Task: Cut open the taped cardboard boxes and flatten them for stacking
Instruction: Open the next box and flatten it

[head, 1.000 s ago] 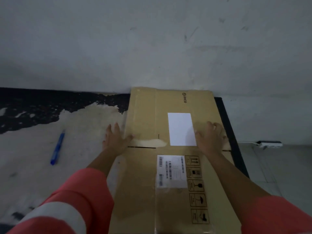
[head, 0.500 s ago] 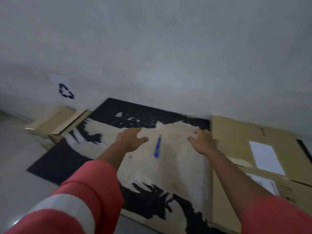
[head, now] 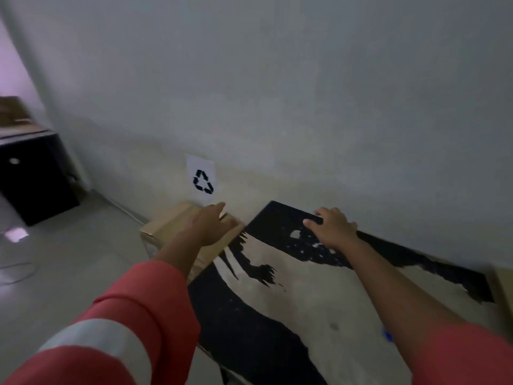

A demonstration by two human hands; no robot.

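Left grip (head: 211, 226), empty and spread like the right grip (head: 331, 227), hovers over a cardboard box (head: 166, 223), likely light, stiff, best taken by its edges.

Pale floor (head: 69, 259) — on it a black-and-beige mat (head: 277, 315), a cardboard box (head: 166, 225) just beside it.

A brown cardboard box (head: 169, 223) lies low on the floor (head: 83, 259) against the wall (head: 277, 107). It sits just left of the mat (head: 249, 343). A sliver of another cardboard piece (head: 503, 284) shows at the right edge.
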